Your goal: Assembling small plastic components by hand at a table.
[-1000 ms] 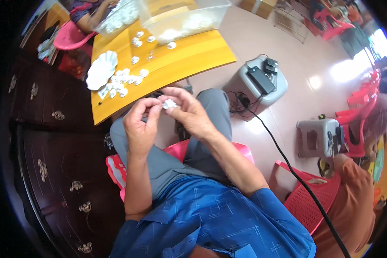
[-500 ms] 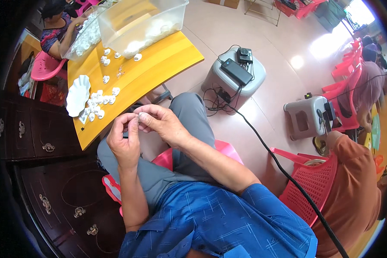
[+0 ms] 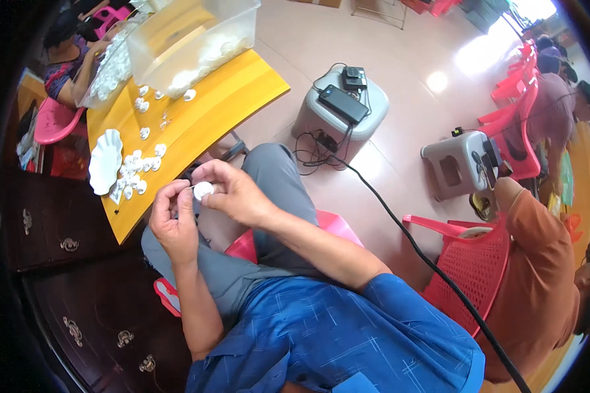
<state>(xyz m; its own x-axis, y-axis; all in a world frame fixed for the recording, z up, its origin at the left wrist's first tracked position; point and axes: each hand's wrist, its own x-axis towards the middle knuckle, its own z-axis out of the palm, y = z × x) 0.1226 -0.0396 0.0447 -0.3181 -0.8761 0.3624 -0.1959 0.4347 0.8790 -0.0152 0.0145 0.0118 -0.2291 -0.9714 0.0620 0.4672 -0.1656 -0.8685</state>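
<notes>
Above my lap, in front of the yellow table [image 3: 210, 108], both hands meet. Thumb and fingers of my right hand [image 3: 233, 193] pinch a small round white plastic piece [image 3: 203, 190] with its flat face showing. Close beside it, my left hand [image 3: 176, 219] has thumb and forefinger pressed together; a thin pale bit seems to stick out toward the white piece, too small to name. On the table's near part lies a cluster of similar white pieces [image 3: 135, 165]. A white scalloped dish [image 3: 106, 160] stands to their left.
A clear plastic bin [image 3: 190, 39] with white pieces sits at the table's far end, near a seated person [image 3: 69, 65]. Right of my knee is a grey stool [image 3: 341, 121] with black devices and cables. A dark drawer cabinet [image 3: 92, 314] stands at left, a person in orange [image 3: 537, 281] at right.
The round white piece now shows in my right hand, where the fingers covered it before. My hands have drawn slightly apart, and the whole view has shifted a little.
</notes>
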